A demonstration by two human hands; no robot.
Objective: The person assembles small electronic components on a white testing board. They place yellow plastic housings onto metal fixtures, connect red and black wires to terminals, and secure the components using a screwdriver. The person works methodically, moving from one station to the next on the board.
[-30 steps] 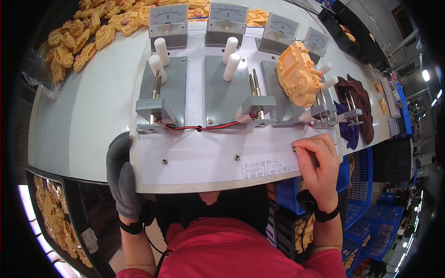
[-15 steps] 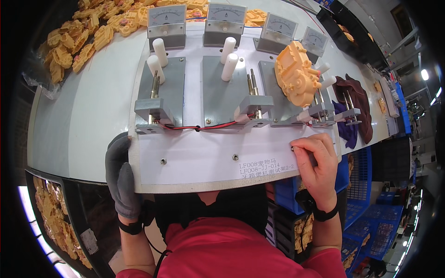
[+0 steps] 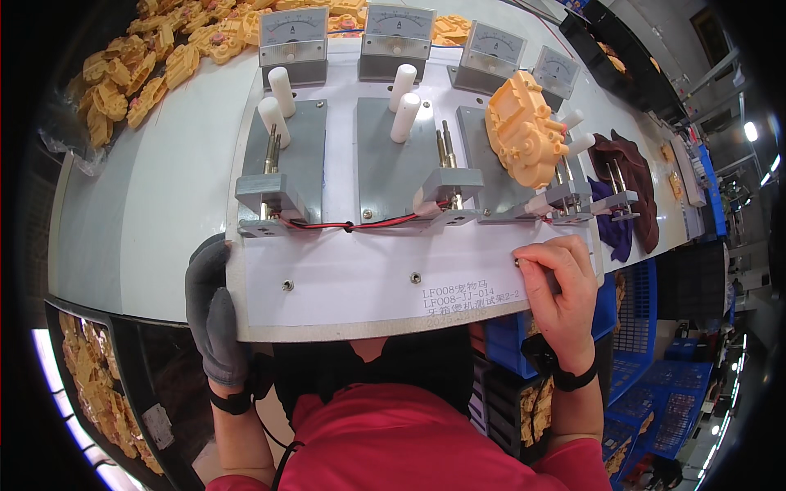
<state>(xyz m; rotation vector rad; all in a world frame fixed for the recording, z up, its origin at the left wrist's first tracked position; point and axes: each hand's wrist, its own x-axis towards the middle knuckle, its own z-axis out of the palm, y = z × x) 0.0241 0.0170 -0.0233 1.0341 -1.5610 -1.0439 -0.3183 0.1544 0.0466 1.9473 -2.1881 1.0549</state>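
Board: the flat white rectangular test board (image 3: 360, 278) lies across the near edge of the pale worktable (image 3: 155, 204), filling the middle of the view, its curved front edge at about 6 o'clock.
Left hand: the left hand (image 3: 211, 315), in a dark grey fabric glove, sits at 8 o'clock of the board and wraps its front left corner; fingers folded over the rim, grasping it.
Right hand: the bare right hand (image 3: 561, 290) rests at 4 o'clock of the board, fingers curled and fingertips (image 3: 532, 260) pressed on the board's top near a small screw; whether it pinches anything there is unclear at this size.
On the board: three grey metal fixture plates (image 3: 391, 155) stand side by side, each with brass pins and white plastic pegs (image 3: 404, 105); a red and black wire (image 3: 352, 224) runs along their front blocks.
Loaded part: an orange moulded plastic housing (image 3: 524, 135) sits on the right fixture, at 2 o'clock of the board.
Behind: four grey analogue dial meters (image 3: 293, 34) line the far side at 12 o'clock.
Further out: a heap of orange plastic parts (image 3: 139, 78) lies at 10 o'clock; dark maroon cloths (image 3: 626, 176) lie at 3 o'clock.
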